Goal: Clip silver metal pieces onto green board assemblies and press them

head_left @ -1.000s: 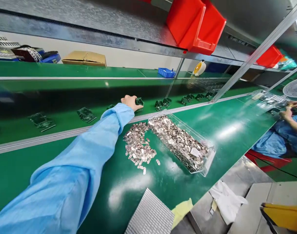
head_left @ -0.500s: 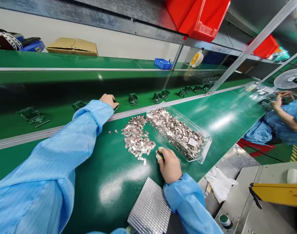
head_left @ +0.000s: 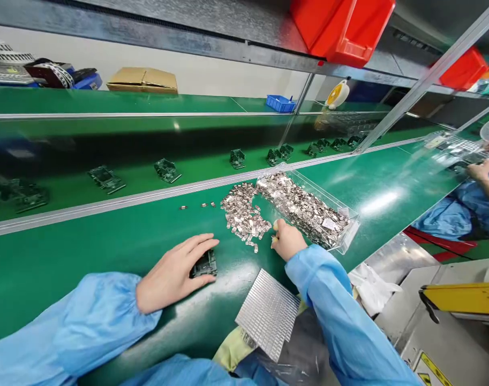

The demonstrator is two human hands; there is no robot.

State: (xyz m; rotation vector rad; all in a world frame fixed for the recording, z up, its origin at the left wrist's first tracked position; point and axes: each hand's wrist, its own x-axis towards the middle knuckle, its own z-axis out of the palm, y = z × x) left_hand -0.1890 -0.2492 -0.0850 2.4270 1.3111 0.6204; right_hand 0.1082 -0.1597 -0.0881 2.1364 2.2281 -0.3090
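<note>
My left hand (head_left: 175, 273) is closed round a dark green circuit board (head_left: 204, 264) on the green bench, thumb on the near side and fingers on the far side. My right hand (head_left: 287, 239) is closed, with light coverings on its fingertips, at the right edge of a pile of small metal parts (head_left: 244, 212). What it pinches, if anything, is too small to make out. Behind it a clear tray (head_left: 351, 236) holds many more such metal parts. A silver gridded sheet (head_left: 268, 313) lies near the bench's front edge.
Several circuit boards (head_left: 166, 170) stand in a row on the green strip beyond the metal rail (head_left: 140, 200). A blue basket (head_left: 280, 103) and cardboard box (head_left: 143, 80) are farther back. Red bins (head_left: 344, 32) hang overhead. At the far right, a co-worker's hand (head_left: 480, 169) works.
My left hand has come back from the strip beyond the rail to the near bench, with a circuit board in its grasp. My right hand stays beside the metal pile. The view has shifted.
</note>
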